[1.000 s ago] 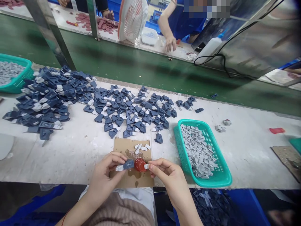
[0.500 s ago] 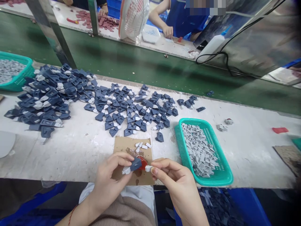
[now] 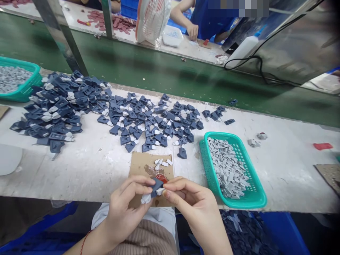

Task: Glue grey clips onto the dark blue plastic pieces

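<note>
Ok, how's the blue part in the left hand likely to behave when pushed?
The blue part looks stiff, its edges crisp under the grip. It's probably light: the left hand holds it by the fingers. Angular and flat-faced, it seems unlikely to roll.

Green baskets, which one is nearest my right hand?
The basket just right of your right hand, shown whole; the far-left basket is farther off and cut by the picture's edge.
</note>
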{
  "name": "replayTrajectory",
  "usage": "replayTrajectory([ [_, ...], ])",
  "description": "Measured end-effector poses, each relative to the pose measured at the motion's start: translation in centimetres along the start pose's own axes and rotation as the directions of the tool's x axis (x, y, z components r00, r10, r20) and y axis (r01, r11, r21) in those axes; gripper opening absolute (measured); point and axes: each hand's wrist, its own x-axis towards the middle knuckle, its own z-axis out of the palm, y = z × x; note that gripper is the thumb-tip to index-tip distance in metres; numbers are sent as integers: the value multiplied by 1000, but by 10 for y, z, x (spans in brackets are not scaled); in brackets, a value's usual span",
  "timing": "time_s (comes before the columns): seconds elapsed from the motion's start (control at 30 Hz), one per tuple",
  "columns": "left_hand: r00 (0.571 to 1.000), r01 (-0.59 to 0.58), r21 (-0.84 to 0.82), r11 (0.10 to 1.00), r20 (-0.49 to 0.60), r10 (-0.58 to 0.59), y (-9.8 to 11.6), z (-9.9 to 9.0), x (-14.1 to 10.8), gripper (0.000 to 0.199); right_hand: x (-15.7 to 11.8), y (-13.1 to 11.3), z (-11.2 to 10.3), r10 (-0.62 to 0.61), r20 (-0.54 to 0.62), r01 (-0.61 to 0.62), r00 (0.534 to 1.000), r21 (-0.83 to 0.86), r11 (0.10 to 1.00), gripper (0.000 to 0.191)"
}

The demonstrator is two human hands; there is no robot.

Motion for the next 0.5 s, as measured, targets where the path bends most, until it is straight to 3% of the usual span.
replayTrajectory([
  [0.17, 1000, -17, 32, 999, 17, 16, -2, -1, -3, 25, 0, -4, 3, 34, -1, -34, 999, -18, 999, 5],
  [0.3, 996, -93, 49, 994, 18, 92, -3, -2, -3, 27, 0, -7, 8, 105, -30, -104, 994, 30, 994, 12],
  [0.5, 995, -98, 32, 995, -22, 99, -6, -4, -7, 28, 1, -2, 14, 79, -31, -75, 996, 97, 992, 12],
])
